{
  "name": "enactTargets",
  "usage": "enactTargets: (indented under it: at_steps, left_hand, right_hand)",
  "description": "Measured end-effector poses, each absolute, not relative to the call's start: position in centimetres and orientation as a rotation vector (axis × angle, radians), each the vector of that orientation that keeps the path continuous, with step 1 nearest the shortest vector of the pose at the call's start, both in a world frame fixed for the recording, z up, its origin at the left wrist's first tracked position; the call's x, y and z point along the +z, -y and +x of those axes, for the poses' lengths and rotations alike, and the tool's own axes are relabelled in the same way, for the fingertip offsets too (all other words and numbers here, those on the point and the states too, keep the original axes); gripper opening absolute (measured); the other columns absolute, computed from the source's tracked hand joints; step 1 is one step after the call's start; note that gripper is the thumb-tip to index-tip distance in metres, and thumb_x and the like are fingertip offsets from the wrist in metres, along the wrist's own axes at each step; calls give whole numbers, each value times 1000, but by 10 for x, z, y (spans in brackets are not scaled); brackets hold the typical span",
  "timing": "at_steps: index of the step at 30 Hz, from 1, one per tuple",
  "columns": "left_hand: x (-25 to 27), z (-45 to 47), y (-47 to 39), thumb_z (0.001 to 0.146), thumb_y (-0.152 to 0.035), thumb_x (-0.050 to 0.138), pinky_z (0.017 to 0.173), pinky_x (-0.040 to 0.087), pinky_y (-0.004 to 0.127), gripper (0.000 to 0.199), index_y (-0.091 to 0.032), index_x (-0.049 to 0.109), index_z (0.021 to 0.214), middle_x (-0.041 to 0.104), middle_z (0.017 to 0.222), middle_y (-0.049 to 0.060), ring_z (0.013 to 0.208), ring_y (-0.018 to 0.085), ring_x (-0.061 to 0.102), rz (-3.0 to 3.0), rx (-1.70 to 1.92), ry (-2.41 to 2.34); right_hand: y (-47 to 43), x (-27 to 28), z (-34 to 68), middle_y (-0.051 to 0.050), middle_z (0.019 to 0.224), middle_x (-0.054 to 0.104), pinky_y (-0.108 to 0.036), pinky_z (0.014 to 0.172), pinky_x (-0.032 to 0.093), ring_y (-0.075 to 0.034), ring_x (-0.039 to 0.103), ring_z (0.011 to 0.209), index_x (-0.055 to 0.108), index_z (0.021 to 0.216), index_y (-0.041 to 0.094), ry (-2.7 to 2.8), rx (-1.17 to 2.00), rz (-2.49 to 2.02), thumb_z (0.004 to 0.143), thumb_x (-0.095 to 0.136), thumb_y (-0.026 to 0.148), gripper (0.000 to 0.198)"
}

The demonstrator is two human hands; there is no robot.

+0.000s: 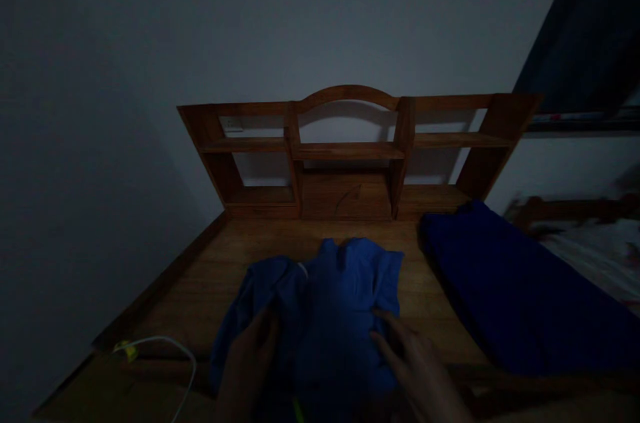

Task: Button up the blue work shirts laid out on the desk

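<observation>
A crumpled blue garment (343, 303), which looks like a short-sleeved shirt, lies spread over the front of the wooden desk. A small pale strip shows near its collar area. At the garment's left part is my left hand (253, 356), blurred and dim, its fingers bent against the cloth; whether they pinch it I cannot tell. On the right edge of the garment rests my right hand (413, 360), thumb and forefinger apart and touching the fabric. Darkness hides the lower part of the cloth.
A wooden shelf unit (349, 151) stands along the back of the desk (200, 290), against the wall. Dark blue folded fabric or a flat case (520, 296) lies at the right. A white cable (173, 341) with a yellow tag (129, 351) crosses the left front edge.
</observation>
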State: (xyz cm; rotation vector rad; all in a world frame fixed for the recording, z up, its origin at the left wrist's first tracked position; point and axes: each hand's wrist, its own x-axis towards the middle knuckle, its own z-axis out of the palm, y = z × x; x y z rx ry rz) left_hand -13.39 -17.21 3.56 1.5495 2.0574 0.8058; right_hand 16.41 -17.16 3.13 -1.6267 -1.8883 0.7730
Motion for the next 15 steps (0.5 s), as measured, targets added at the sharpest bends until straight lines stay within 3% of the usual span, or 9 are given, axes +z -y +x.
enactTargets:
  at_steps: [2, 6, 8, 12, 15]
  left_hand:
    - [39, -146, 172, 86, -52, 40, 73, 51, 30, 39, -23, 63, 97, 72, 95, 4, 92, 25, 66, 1492, 922, -2088]
    - [58, -145, 172, 88, -54, 32, 85, 50, 35, 48, -23, 64, 105, 70, 103, 3, 101, 25, 63, 1445, 1093, -2096]
    - [69, -130, 167, 88, -55, 31, 92, 47, 36, 51, -21, 65, 106, 68, 109, 5, 107, 25, 60, 1524, 1076, -2024]
    - [80, -92, 149, 78, -58, 50, 97, 43, 42, 53, -18, 63, 110, 62, 120, 10, 112, 30, 57, 1733, 979, -2021]
    - [79, -81, 134, 81, -48, 50, 97, 44, 39, 41, -21, 65, 108, 63, 118, 8, 109, 26, 59, 1884, 1022, -1862]
  right_hand:
    - [163, 27, 179, -5, 98, 69, -35, 77, 52, -24, 66, 87, 45, 133, 27, 1797, 736, -1658, 90, 39, 51, 50]
    - [132, 16, 204, -10, 127, 54, -41, 96, 44, -26, 53, 116, 42, 133, 22, 1614, 470, -1653, 86, 45, 53, 57]
    - [113, 11, 207, -12, 128, 52, -42, 100, 41, -27, 51, 119, 42, 133, 19, 1565, 405, -1640, 84, 47, 54, 60]
    - [76, 5, 193, -16, 133, 46, -43, 102, 37, -28, 45, 124, 36, 137, 15, 1596, 384, -1638, 82, 48, 57, 70]
    - [58, 3, 177, -18, 138, 41, -50, 105, 30, -33, 35, 130, 35, 139, 15, 1676, 280, -1694, 75, 58, 56, 80]
